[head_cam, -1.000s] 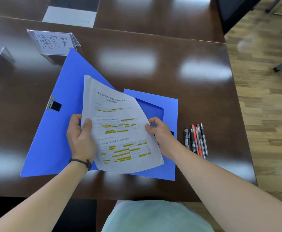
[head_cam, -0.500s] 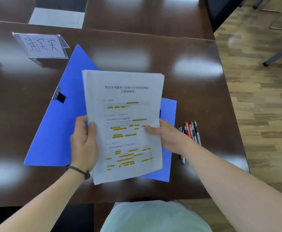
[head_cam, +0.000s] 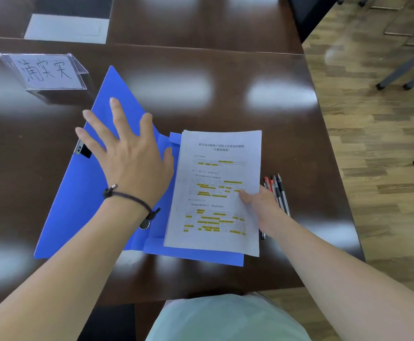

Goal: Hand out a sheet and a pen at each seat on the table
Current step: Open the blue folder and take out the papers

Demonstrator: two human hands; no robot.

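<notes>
My right hand [head_cam: 260, 207] pinches the stack of white highlighted sheets [head_cam: 218, 190] on the open blue plastic folder [head_cam: 83, 205], steadying it; my left hand [head_cam: 129, 156] hovers released, fingers spread. Pens [head_cam: 278, 190] lie right.

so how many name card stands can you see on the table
1 in full: the clear acrylic name card stand at the table's far left, beyond the blue folder. More may sit outside the view.

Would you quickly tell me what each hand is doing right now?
Left hand: open, fingers spread over the blue folder.
Right hand: holding the stack of sheets at its right edge.
</notes>
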